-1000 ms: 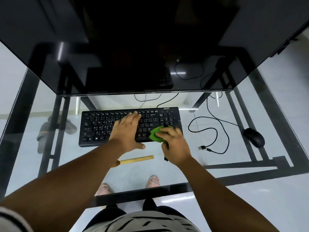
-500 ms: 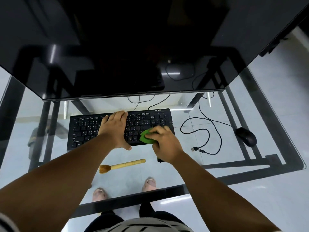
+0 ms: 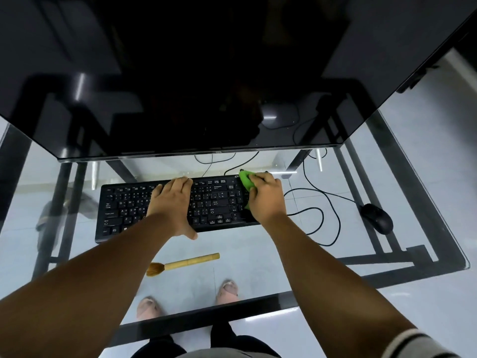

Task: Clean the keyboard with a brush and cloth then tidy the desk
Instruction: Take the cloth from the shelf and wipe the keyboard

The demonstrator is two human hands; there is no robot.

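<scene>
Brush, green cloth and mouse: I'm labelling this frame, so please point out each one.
brush (image 3: 189, 262): head view, on the wooden handle.
green cloth (image 3: 245, 180): head view, on the part showing past the right hand's fingers.
mouse (image 3: 377, 217): head view, on its black back.

Both forearms are bare up to short sleeves; the right sleeve (image 3: 413, 343) is grey with a dark band near its hem. The trousers (image 3: 232, 337) look black, though little of them shows. Light open-toed sandals (image 3: 228, 289), seemingly, are on the feet.
</scene>
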